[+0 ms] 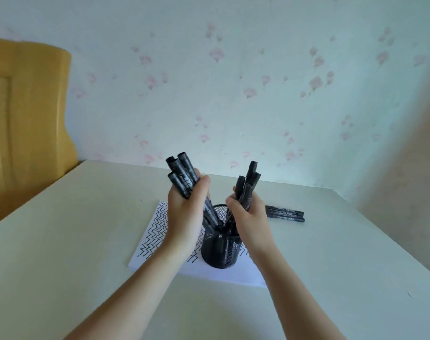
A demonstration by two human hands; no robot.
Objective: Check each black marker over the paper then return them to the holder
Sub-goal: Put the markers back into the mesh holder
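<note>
My left hand (pixel 184 212) and right hand (pixel 248 214) each grip a marker bundle above the mesh holder (pixel 220 251), my fingers and the bundles' lower ends mostly hidden, the paper (pixel 157 231) partly covered mid-counter (pixel 62 241).

Holder (pixel 221 251) mouth crowded by both marker bundles (pixel 182 177); open tabletop (pixel 74 241) left, loose markers (pixel 285 214) lying right, wall (pixel 233 82) behind.

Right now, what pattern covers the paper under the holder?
Rows of black zigzag lines on white paper, clearest in the head view.

The pale table (pixel 74 241) bears paper (pixel 157 229) and loose markers (pixel 286 214).
</note>
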